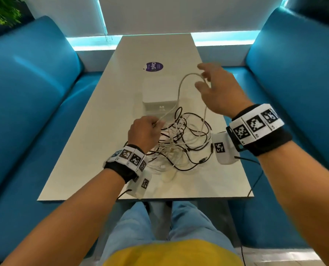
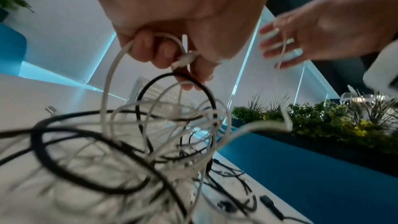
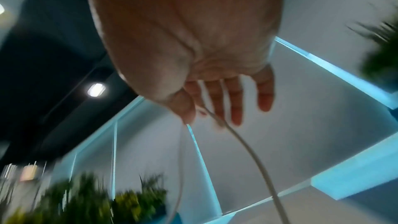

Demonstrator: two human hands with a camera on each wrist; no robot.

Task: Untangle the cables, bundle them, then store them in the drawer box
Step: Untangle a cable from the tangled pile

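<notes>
A tangle of white and black cables lies on the pale table in front of me. My left hand grips one white cable at the heap's left edge; in the left wrist view its fingers curl round that cable and a white plug. The cable arcs up to my raised right hand, which pinches it between thumb and forefinger while the other fingers stay spread. The white drawer box stands just beyond the heap, under the arc.
A round purple sticker is on the table beyond the box. Blue sofas flank the table on the left and right. A planter with greenery stands behind the right sofa. My knees sit under the near edge.
</notes>
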